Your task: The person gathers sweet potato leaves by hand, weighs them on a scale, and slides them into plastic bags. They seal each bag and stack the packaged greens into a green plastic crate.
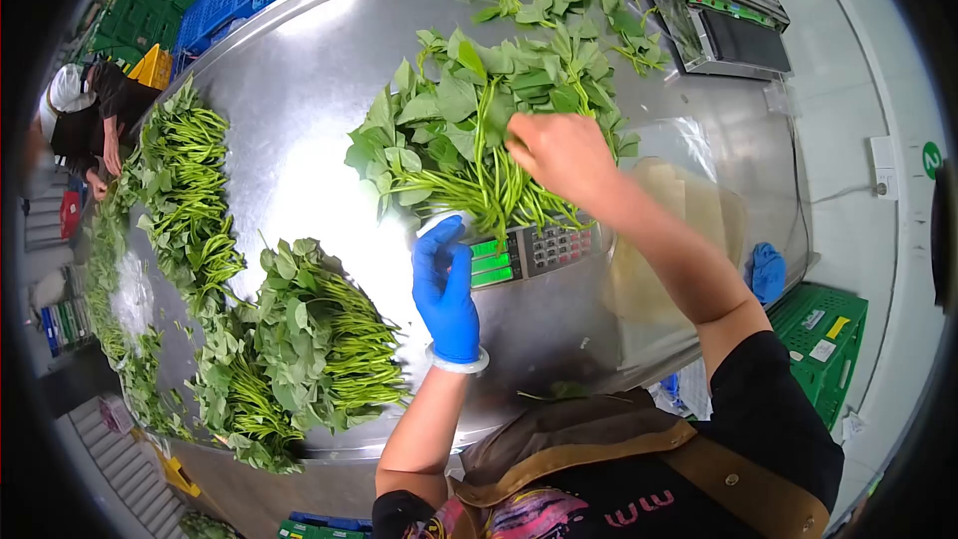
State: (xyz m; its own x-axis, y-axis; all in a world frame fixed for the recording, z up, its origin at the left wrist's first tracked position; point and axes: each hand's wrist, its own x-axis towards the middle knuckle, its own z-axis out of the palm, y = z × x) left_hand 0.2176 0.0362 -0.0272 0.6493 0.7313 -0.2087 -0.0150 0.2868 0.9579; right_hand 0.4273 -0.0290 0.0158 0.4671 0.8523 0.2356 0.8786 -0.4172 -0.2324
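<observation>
So the right hand (559, 155) is clamped on the greens (469, 130) piled on the scale (534, 250). Gloved left hand (446, 289), fingers pressed together, rests against its front.

A bunch of leafy greens (459, 130) lies flat across a scale (534, 250) by the near edge of the counter (299, 120). Its broad leaves fan toward the far edge, and its long thin stems gather above the scale's keypad.

Blue-gloved left hand (446, 289) flat, fingers extended forward, bare right hand (559, 155) reaching further out, fingers curled down
</observation>
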